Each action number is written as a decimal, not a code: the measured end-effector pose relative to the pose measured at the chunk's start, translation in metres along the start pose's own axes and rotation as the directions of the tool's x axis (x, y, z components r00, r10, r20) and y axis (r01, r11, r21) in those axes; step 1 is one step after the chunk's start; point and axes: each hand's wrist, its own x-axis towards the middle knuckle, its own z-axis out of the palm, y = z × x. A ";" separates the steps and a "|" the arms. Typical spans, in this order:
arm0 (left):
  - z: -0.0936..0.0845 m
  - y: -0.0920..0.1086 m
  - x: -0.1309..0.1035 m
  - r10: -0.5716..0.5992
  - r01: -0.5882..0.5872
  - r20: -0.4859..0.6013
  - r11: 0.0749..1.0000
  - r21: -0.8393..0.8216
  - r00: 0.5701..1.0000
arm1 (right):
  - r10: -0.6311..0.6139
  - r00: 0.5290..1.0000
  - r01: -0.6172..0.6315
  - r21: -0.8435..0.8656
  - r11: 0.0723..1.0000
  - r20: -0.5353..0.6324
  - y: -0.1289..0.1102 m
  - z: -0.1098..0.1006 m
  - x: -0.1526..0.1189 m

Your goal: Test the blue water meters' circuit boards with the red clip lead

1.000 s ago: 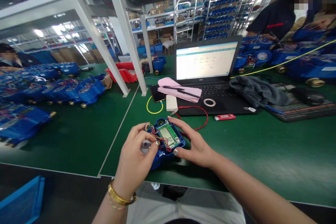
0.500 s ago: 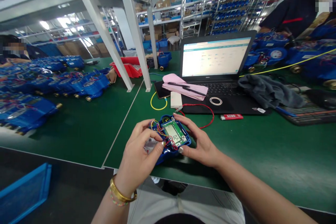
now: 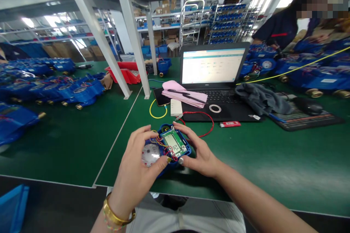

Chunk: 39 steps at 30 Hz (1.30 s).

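Note:
A blue water meter sits on the green bench in front of me, its electronics uncovered. On its right side is a green circuit board with a small display; a round clear dial is at its left. Thin red and yellow wires run between the two. My left hand curls round the meter's left side, thumb near the wires at the board's lower edge. My right hand grips the board's right side between thumb and fingers. The meter's underside is hidden.
Behind the meter stand an open laptop, a pink cloth pad, a white box and a red cable. Several blue meters line the left. A metal post rises behind. A co-worker is at the right.
My left fingers have spread from a pinch at the wires to the meter's left side, uncovering the round dial. My right hand keeps its hold. The view has shifted slightly.

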 end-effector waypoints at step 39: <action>0.010 -0.002 0.000 0.001 -0.004 -0.051 0.999 -0.047 0.999 | 0.009 1.000 -0.009 -0.010 1.000 0.003 0.000 0.000 -0.001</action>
